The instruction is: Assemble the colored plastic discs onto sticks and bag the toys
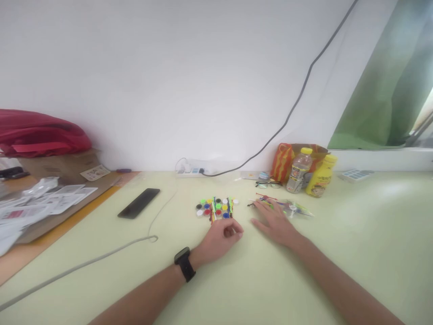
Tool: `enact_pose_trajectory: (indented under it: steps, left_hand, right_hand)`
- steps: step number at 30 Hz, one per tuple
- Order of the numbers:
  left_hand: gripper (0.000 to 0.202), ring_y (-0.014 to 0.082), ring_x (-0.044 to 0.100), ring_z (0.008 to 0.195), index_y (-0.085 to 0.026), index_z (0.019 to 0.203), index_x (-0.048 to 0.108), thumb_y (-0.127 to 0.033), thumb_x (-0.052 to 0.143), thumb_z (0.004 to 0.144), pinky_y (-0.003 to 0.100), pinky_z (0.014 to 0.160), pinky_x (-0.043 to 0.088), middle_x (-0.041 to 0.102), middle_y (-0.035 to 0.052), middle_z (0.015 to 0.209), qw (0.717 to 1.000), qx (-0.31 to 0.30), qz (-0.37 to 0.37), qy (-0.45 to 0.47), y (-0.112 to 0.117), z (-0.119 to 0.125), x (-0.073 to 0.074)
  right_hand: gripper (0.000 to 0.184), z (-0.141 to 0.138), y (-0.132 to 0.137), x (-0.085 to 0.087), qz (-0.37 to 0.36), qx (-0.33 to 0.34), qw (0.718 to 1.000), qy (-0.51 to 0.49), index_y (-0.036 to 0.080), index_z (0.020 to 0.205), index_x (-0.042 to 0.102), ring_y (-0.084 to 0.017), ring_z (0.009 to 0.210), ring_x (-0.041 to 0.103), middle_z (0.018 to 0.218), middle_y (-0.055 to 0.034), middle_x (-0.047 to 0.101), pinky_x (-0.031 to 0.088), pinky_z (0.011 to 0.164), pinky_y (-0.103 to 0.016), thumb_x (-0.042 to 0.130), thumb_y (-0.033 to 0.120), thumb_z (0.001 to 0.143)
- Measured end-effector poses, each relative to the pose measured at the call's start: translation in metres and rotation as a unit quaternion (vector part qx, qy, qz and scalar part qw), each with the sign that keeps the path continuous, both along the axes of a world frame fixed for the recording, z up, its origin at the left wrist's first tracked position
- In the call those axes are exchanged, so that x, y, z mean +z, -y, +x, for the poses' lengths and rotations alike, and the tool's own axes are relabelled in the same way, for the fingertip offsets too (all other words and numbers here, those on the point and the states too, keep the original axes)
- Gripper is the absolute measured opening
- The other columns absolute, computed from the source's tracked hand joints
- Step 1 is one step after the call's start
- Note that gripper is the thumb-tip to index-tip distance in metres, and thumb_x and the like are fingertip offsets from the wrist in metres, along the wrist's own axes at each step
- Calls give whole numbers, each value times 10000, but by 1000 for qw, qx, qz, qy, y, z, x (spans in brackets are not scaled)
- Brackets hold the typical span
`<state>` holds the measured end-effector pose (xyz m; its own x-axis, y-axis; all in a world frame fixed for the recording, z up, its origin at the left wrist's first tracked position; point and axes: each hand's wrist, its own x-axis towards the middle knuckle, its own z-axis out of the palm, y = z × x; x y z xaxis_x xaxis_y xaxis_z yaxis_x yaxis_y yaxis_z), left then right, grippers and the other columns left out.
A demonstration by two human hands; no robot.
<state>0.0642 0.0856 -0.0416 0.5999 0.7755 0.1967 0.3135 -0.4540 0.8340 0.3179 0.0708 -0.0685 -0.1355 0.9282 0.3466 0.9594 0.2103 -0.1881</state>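
Observation:
My left hand, with a black watch on its wrist, is curled just in front of a cluster of small coloured parts. Its thumb and fingertips meet; whether anything small is between them I cannot make out. In the cluster, round plastic pieces in several colours lie in rows, with thin coloured sticks across them. To the right, my right hand is open, its fingers stretched over a loose pile of thin coloured plastic parts. The fingertips hide some of that pile.
A black phone and a grey cable lie to the left. Two bottles, glasses and a red-yellow bag stand back right. A power strip is by the wall. Paper packets lie far left.

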Motion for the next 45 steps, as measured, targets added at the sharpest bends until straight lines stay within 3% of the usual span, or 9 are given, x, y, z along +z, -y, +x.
enact_pose_trajectory:
  steps: [3, 5, 10, 12, 17, 21, 32, 40, 45]
  left_hand:
    - [110, 135, 540, 692, -189, 865, 691, -276, 624, 873, 249, 640, 433, 663, 14, 801, 1000, -6, -5, 4, 0, 0, 1]
    - [114, 134, 538, 689, -187, 862, 692, -281, 627, 871, 249, 640, 434, 665, 16, 806, 1000, -7, -8, 9, 0, 0, 1]
    - [121, 139, 543, 688, -188, 855, 690, -289, 625, 869, 256, 641, 435, 665, 19, 804, 1000, -6, -5, 8, 1, 0, 3]
    - [121, 140, 546, 686, -189, 853, 689, -291, 626, 868, 256, 640, 436, 662, 18, 800, 1000, -6, -8, 7, 1, 1, 3]
    - [115, 138, 538, 687, -190, 853, 688, -285, 625, 869, 248, 635, 430, 660, 14, 792, 1000, -8, -10, 10, 1, 1, 3]
    - [109, 134, 534, 680, -186, 849, 691, -272, 626, 867, 246, 632, 425, 660, 14, 788, 1000, -8, -5, 9, 1, 1, 4]
    - [131, 140, 542, 680, -180, 859, 704, -290, 633, 861, 253, 627, 434, 669, 27, 795, 1000, -7, -12, 18, 2, 0, 3]
    - [122, 138, 544, 674, -186, 854, 702, -288, 635, 861, 249, 623, 432, 668, 20, 792, 1000, -9, -14, 17, 3, 0, 5]
    - [143, 138, 554, 686, -195, 943, 689, -311, 636, 878, 252, 637, 448, 668, 24, 833, 1000, -1, -15, 25, 2, 0, 5]
  right_hand:
    - [469, -1, -2, 5, 9, 9, 1000, -22, 240, 1283, 557, -334, 1359, 406, 1321, -106, 610, 370, 1092, -516, 437, 556, 958]
    - [402, -1, -3, 8, 13, 16, 999, -38, 224, 1188, 578, -310, 1291, 472, 1251, -115, 632, 401, 1072, -477, 442, 529, 964]
    - [542, -2, -4, 2, 0, 3, 1000, -19, 208, 1376, 464, -328, 1417, 334, 1488, -128, 473, 333, 1126, -505, 435, 554, 960]
    - [526, -1, -4, 0, -15, -3, 1000, -6, 236, 1345, 489, -341, 1424, 314, 1503, -113, 459, 330, 1110, -530, 433, 580, 952]
    - [373, -1, -3, 6, -25, 1, 1000, -14, 255, 1127, 541, -322, 1258, 457, 1275, -87, 607, 378, 1016, -507, 470, 568, 938]
    - [313, -3, -2, 11, -19, 6, 999, -32, 246, 1045, 530, -295, 1133, 505, 1122, -72, 634, 388, 978, -486, 480, 538, 944]
    - [411, -3, -7, 2, -10, 43, 999, -26, 230, 1204, 609, -330, 1298, 418, 1333, -114, 581, 368, 1068, -515, 487, 523, 943]
    - [544, -7, -5, 5, 30, 43, 998, -47, 220, 1380, 523, -361, 1367, 374, 1427, -134, 519, 345, 1105, -548, 501, 526, 931]
    - [536, -13, 0, 9, 61, 62, 992, -92, 216, 1382, 532, -331, 1384, 397, 1436, -126, 517, 359, 1127, -521, 501, 516, 938]
